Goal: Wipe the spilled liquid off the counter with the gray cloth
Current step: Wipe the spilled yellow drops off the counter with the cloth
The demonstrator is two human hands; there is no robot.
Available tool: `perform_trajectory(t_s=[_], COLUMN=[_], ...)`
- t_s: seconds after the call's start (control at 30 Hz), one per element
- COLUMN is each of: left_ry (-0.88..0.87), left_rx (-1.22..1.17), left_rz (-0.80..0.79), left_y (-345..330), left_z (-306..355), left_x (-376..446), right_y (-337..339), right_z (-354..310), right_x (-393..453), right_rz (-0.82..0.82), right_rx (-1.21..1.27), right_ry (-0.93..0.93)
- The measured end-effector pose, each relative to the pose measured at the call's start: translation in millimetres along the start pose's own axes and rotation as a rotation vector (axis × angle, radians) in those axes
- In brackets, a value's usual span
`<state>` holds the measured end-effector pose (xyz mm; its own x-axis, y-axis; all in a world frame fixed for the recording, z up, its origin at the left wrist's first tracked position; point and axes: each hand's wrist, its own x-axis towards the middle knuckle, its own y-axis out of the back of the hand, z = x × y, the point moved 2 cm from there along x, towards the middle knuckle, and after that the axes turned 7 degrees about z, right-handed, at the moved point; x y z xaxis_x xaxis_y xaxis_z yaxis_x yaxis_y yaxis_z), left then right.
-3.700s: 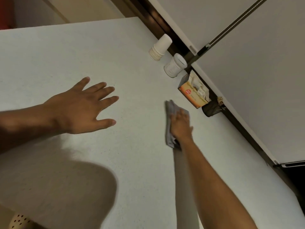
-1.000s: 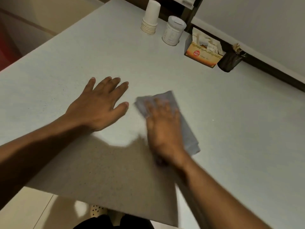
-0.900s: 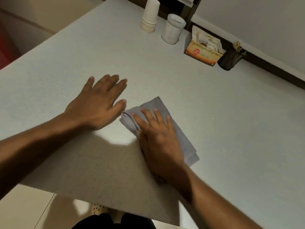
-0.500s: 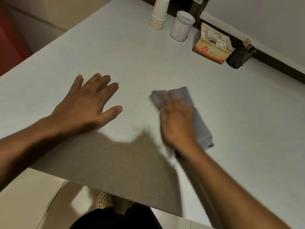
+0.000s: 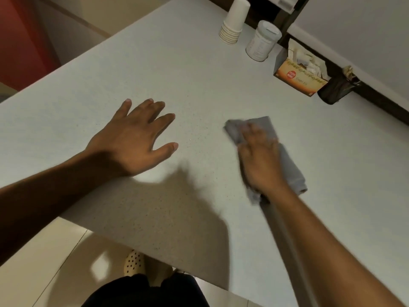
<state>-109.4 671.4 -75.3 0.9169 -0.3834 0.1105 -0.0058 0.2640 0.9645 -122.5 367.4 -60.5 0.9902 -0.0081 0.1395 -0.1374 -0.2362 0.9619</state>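
Observation:
A folded gray cloth (image 5: 290, 169) lies flat on the pale speckled counter (image 5: 199, 80), right of centre. My right hand (image 5: 259, 160) presses down on top of it, fingers spread forward and blurred with motion, covering most of the cloth. My left hand (image 5: 135, 138) rests palm-down on the bare counter to the left, fingers apart, holding nothing. I cannot make out any liquid on the surface.
Along the back wall stand a stack of paper cups (image 5: 233, 23), a white lidded jar (image 5: 262, 42), an orange tissue box (image 5: 298, 74) and a small black holder (image 5: 336, 89). The counter's near edge runs diagonally below my arms, with tiled floor beneath.
My right hand has slid the cloth back and forth across the counter, now further right of my left hand than a second ago. The left hand stays planted.

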Motion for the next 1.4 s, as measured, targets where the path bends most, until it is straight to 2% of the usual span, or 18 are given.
perform_trajectory(t_s=[0.07,0.13,0.2,0.27,0.33,0.5,0.6,0.77,0.83,0.97,1.03,1.1,1.23,1.3,1.4], left_ry=[0.003,0.004,-0.002,-0.001,0.014,0.046,0.06,0.068,0.059,0.056,0.065,0.065,0.064,0.071,0.055], left_rx=[0.011,0.015,0.01,0.003,0.0,-0.011,-0.024,-0.027,-0.029,-0.031,-0.032,-0.037,-0.021,0.009,0.001], left_rz=[0.002,0.004,-0.002,-0.012,-0.011,-0.009,-0.03,-0.052,-0.059,-0.069,-0.064,-0.06,-0.035,-0.061,-0.079], left_y=[-1.1,-3.0,-5.0,-5.5,-4.6,-2.5,-1.9,-1.4,-1.4,-0.4,-0.7,-0.5,2.6,2.7,2.6], left_z=[-0.5,-1.9,-3.7,-3.9,-3.3,-0.9,-0.5,1.5,1.5,0.3,0.7,1.4,4.4,4.7,1.8], left_x=[0.3,0.7,1.2,2.0,2.4,0.2,0.9,2.1,1.9,1.8,2.1,1.9,1.9,2.6,3.0], right_y=[1.8,9.4,12.8,11.8,6.4,-24.1,-34.0,-27.8,-31.3,-33.5,-40.1,-52.8,-71.5,-63.5,-50.7], right_z=[-42.8,-63.4,-63.4,-57.7,-50.0,-38.9,-60.6,-87.0,-76.6,-52.5,-67.0,-109.4,-179.1,-168.6,-101.1], right_x=[-58.3,-104.6,-114.8,-91.9,-42.6,116.7,114.6,18.4,43.2,152.4,190.7,196.3,158.8,162.0,185.8], right_rz=[-0.105,-0.224,-0.283,-0.262,-0.216,-0.09,-0.082,-0.082,-0.069,-0.004,0.006,-0.021,-0.129,-0.15,-0.086], right_rx=[0.043,0.085,0.054,0.01,0.045,0.017,-0.006,0.079,0.058,-0.026,-0.001,0.057,0.014,0.06,0.072], right_ry=[0.218,0.328,0.393,0.437,0.407,0.171,0.182,0.356,0.328,0.052,-0.022,0.073,0.459,0.518,0.49])
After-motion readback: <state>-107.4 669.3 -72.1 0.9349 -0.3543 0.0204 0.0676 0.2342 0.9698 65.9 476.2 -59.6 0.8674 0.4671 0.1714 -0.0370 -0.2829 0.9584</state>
